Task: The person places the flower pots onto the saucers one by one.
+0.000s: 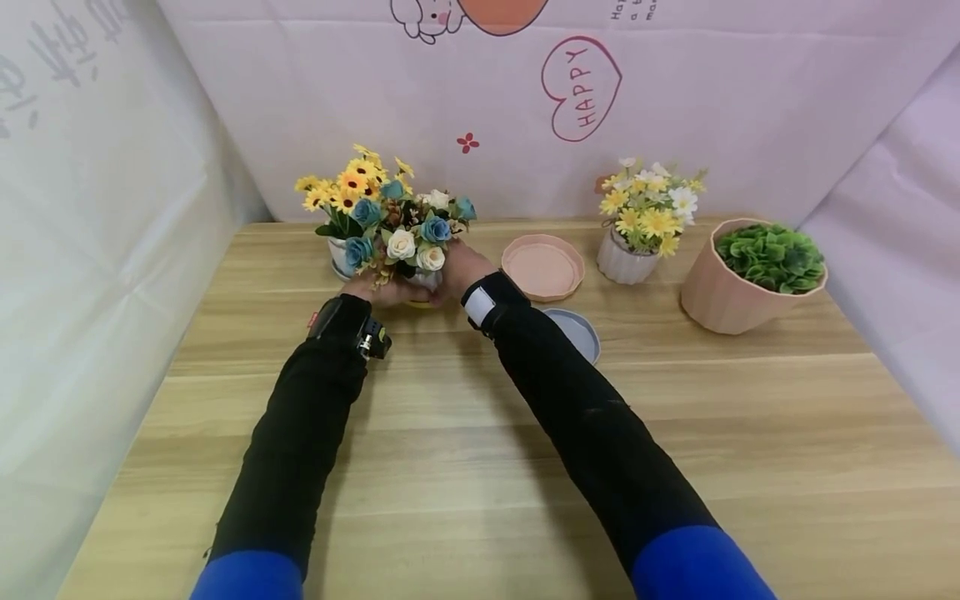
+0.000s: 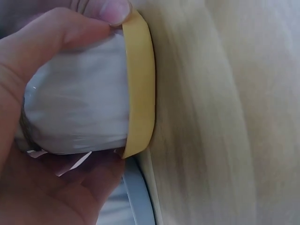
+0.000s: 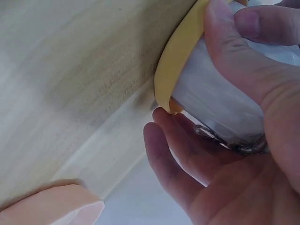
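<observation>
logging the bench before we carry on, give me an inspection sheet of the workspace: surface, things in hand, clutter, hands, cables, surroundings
Surface: wood-grain table, no spills seen.
Job's things: white pot of blue and white flowers, yellow saucer at its base.
Clutter: potted yellow flowers beside it; pink saucer; grey saucer, partly hidden by the right sleeve; potted yellow-and-white flowers; pink pot with green plant.
Hands: left hand and right hand both hold the white pot.
Cables: nothing seen.
Surroundings: pale cloth behind, printed with a heart reading HAPPY.
</observation>
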Demonstrator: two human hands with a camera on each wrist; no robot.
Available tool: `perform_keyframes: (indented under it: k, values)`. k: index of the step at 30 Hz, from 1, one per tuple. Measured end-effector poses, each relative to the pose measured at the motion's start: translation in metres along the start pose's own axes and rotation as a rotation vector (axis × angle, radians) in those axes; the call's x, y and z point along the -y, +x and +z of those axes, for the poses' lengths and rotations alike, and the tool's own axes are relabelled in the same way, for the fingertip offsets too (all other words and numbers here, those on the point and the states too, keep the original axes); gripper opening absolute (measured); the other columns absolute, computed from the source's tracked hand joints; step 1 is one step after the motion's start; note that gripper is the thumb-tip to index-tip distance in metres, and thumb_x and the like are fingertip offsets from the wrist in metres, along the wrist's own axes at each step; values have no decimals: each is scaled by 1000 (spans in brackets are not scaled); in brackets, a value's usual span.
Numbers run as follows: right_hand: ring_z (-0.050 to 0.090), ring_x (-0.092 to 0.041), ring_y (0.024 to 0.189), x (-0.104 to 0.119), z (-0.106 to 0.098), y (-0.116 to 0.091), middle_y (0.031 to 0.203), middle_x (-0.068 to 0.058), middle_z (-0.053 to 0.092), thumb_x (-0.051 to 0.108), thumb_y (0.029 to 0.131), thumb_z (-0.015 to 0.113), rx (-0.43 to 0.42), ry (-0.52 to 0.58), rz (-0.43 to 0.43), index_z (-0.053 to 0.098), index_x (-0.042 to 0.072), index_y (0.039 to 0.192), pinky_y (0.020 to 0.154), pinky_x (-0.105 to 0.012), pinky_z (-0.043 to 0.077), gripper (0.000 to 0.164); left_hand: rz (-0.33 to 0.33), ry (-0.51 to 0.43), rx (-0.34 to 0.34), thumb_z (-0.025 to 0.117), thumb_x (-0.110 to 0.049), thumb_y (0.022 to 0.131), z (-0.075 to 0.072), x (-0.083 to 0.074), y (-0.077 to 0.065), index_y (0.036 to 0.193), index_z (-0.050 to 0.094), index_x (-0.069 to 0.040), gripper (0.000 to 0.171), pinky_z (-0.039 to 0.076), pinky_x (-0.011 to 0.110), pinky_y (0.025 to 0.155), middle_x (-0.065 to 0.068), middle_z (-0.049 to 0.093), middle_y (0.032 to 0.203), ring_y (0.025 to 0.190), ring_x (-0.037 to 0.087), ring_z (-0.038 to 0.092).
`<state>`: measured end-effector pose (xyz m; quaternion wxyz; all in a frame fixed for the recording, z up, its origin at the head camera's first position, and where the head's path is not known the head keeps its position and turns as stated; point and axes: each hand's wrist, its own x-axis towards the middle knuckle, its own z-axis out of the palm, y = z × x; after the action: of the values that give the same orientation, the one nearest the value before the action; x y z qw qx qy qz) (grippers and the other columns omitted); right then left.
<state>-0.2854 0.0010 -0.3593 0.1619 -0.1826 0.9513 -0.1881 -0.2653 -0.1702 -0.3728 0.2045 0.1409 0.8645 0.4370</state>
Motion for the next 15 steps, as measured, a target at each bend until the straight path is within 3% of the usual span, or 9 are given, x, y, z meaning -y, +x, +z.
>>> perform_keyframes:
  k: [2,8,15]
  values:
    - [54,-34,144,1,-1,3,162,-18,45,22,82,93,2,-17,4,43,2,159,118,-42,50,94,-25,3,10,68,-25,98,-3,0,1,170,7,-8,97,11,48,137,13,11,179,166,32,9]
    - [55,-30,143,3,-3,11,159,-17,49,24,83,92,-4,-61,-22,48,8,158,118,-39,50,88,-26,31,-43,74,-26,94,-9,0,7,170,13,-9,99,15,47,137,12,18,177,165,31,15]
    - [55,-31,142,3,-4,17,158,-17,50,22,83,92,-9,-40,-9,47,5,157,117,-40,50,88,-68,53,-46,74,-30,95,-13,3,13,170,13,-9,99,16,48,136,12,18,177,165,32,15]
